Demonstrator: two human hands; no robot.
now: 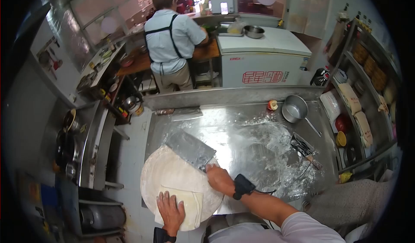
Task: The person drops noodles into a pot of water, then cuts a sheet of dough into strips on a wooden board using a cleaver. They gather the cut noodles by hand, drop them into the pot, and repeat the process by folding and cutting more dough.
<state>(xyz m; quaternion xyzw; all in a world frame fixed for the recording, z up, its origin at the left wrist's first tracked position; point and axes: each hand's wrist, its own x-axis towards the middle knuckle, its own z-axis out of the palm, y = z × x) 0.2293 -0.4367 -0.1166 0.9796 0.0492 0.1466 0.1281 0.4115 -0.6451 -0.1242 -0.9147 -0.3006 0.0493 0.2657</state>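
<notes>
My right hand (219,179) is closed around the handle of a wide cleaver (190,148), whose flat blade reaches up and left over the edge of a round, floured board (160,169). Folded pale dough sheets (192,204) lie on the lower part of that board. My left hand (171,210) rests on the dough with its fingers spread. The board sits at the left front of the steel table (229,135). The blade is a little above and to the right of the dough, apart from it.
A long knife (186,114) lies at the table's back left. Near the back right are a partly eaten apple (272,105), a saucepan (295,108) and a dark floury tool (301,146). Beyond the table, a person (170,41) faces away beside a white freezer (264,61).
</notes>
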